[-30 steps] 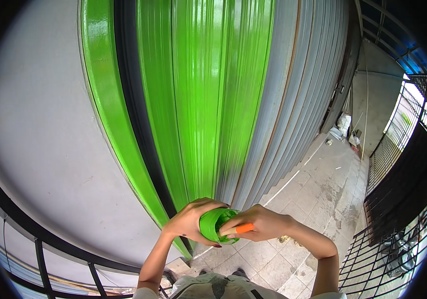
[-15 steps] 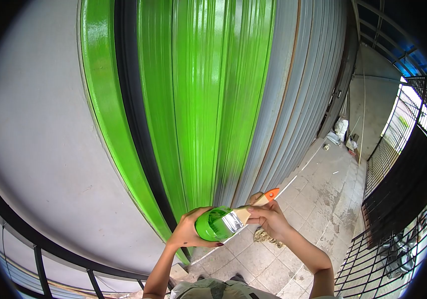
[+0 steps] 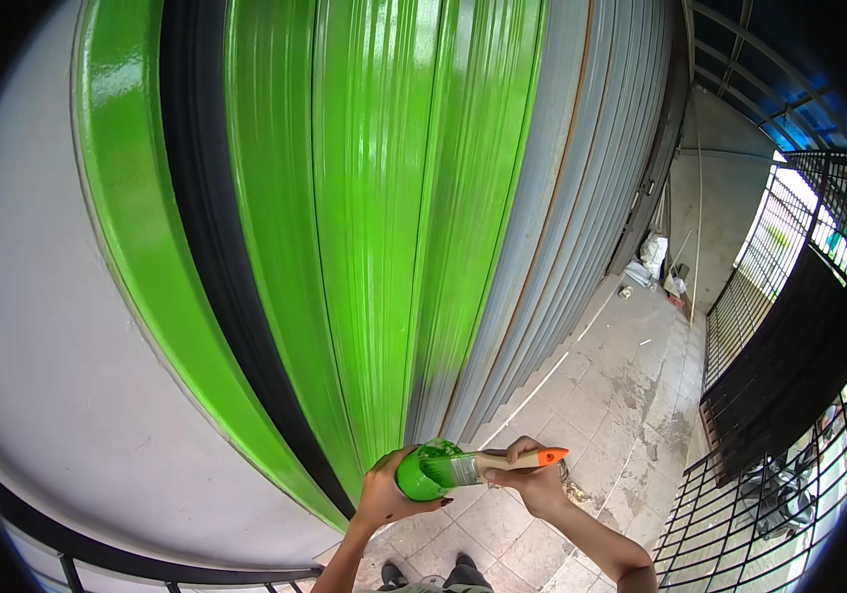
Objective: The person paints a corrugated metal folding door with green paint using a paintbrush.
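My left hand [image 3: 383,492] is wrapped around a small container of green paint [image 3: 411,480], its mouth tilted toward the right. In my right hand [image 3: 534,486] is a paintbrush [image 3: 465,468] with a wooden handle and an orange end. The brush lies almost level, its bristles at the mouth of the container, their tips green with paint. Just beyond both hands rises a ribbed metal folding door [image 3: 374,217], glossy green on the left part. Its right part is bare grey [image 3: 567,227], and green thins out into grey low down near the container.
A pale wall [image 3: 38,326] borders the door on the left, with a black railing [image 3: 146,553] below. Tiled floor [image 3: 581,395] runs off to the right. A black metal grille [image 3: 710,524] and some objects by the far wall [image 3: 653,253] stand there.
The brush has turned from slanting to nearly level, with its bristles further into the container's mouth. The view has shifted, so the door appears further left and both hands lower.
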`<action>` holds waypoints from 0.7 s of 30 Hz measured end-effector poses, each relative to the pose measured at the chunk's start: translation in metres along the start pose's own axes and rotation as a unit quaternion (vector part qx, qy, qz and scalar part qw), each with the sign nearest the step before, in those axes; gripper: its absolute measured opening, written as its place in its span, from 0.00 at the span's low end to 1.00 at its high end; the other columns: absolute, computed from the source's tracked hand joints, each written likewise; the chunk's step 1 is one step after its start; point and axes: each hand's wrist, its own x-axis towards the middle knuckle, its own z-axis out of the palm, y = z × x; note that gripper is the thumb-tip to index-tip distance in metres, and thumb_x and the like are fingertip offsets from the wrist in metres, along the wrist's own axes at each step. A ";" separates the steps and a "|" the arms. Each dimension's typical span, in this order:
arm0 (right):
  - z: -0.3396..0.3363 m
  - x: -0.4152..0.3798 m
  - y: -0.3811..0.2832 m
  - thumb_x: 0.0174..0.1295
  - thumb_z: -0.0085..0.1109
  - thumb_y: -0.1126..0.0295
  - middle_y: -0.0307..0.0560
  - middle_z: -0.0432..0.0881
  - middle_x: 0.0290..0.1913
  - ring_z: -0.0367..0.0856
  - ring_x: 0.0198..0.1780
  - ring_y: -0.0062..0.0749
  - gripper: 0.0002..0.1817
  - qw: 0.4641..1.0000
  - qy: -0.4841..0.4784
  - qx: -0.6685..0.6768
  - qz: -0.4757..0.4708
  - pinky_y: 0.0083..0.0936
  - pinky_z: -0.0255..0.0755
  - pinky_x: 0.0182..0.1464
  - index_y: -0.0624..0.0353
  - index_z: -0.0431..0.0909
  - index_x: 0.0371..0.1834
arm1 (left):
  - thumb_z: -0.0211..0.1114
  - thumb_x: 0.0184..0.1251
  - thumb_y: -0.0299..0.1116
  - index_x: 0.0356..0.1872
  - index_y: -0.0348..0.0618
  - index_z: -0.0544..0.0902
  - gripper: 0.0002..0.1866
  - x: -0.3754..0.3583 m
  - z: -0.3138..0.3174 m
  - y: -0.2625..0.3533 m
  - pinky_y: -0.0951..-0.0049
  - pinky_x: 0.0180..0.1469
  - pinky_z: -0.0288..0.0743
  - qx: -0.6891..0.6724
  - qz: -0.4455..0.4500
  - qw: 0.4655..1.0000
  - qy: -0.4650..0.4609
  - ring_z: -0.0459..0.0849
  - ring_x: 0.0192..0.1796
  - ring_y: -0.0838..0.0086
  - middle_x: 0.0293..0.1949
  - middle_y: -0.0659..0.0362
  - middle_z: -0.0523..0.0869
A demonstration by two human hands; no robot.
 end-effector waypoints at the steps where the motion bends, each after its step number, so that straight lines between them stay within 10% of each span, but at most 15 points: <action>1: 0.005 0.000 0.002 0.55 0.71 0.80 0.43 0.84 0.40 0.83 0.45 0.25 0.12 0.999 0.021 -0.015 -0.028 0.23 0.79 0.47 0.60 0.76 0.37 | 0.85 0.28 0.50 0.56 0.36 0.79 0.47 0.001 0.005 -0.005 0.63 0.54 0.79 0.001 -0.010 1.000 0.008 0.87 0.48 0.58 0.47 0.48 0.86; 7: -0.003 0.029 -0.006 0.53 0.70 0.82 0.60 0.83 0.54 0.82 0.58 0.47 0.06 0.935 0.006 -0.197 -0.294 0.31 0.79 0.57 0.60 0.86 0.33 | 0.86 0.26 0.48 0.56 0.35 0.78 0.48 0.001 0.022 -0.042 0.64 0.54 0.80 -0.015 -0.099 0.995 0.018 0.87 0.50 0.60 0.48 0.49 0.86; 11: -0.020 0.099 0.058 0.50 0.66 0.83 0.59 0.81 0.56 0.83 0.57 0.47 0.10 0.792 0.011 -0.415 -0.448 0.30 0.83 0.52 0.58 0.84 0.34 | 0.86 0.25 0.49 0.55 0.34 0.78 0.49 -0.012 0.026 -0.065 0.63 0.55 0.81 -0.021 -0.124 0.992 0.017 0.88 0.48 0.62 0.46 0.50 0.87; 17: -0.038 0.160 0.163 0.48 0.64 0.72 0.53 0.80 0.58 0.82 0.57 0.44 0.07 0.584 -0.031 -0.650 -0.485 0.26 0.84 0.45 0.51 0.78 0.31 | 0.87 0.25 0.51 0.53 0.32 0.78 0.48 -0.024 0.018 -0.062 0.64 0.55 0.81 -0.055 -0.139 0.989 -0.005 0.88 0.48 0.66 0.45 0.51 0.88; 21: -0.025 0.169 0.098 0.47 0.66 0.75 0.56 0.82 0.55 0.85 0.53 0.44 0.08 0.573 0.014 -0.631 -0.522 0.25 0.84 0.44 0.53 0.81 0.31 | 0.87 0.26 0.48 0.53 0.33 0.79 0.47 -0.037 0.015 -0.066 0.64 0.53 0.82 -0.041 -0.154 0.987 -0.011 0.89 0.46 0.65 0.44 0.50 0.88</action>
